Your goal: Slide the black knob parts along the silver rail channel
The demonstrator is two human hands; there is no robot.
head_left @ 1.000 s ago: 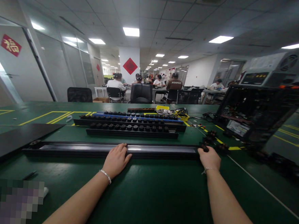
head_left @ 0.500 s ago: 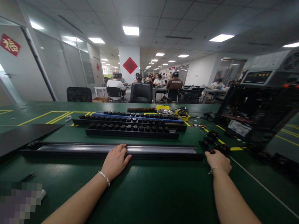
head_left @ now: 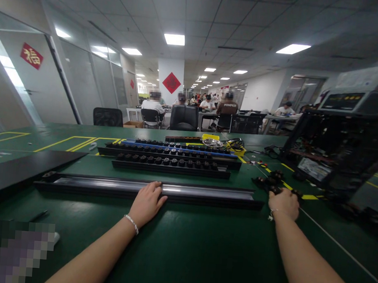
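A long black channel rail (head_left: 211, 199) with a shiny strip along its inside lies across the green table in front of me. My left hand (head_left: 148, 200) grips its near edge around the middle, fingers bent over the rim and thumb along the near side. Beyond the rail's right end, my right hand (head_left: 284, 204) has its fingers closed on a small black part, mostly hidden by the hand. A loose cluster of similar small black parts (head_left: 272, 178) lies just past those fingers. Farther back, a shorter black rail (head_left: 170, 169) carries a row of round black pieces.
More filled rails (head_left: 203, 161) lie behind. A metal dish (head_left: 212, 142) and a yellow tray (head_left: 210, 137) stand at the back. An open computer case (head_left: 324, 146) stands right. A dark flat panel (head_left: 28, 167) lies left. Several people sit at far tables.
The view has turned slightly left, shifting the scene rightward. My left hand keeps its place on the rail; my right hand stays by the small black parts.
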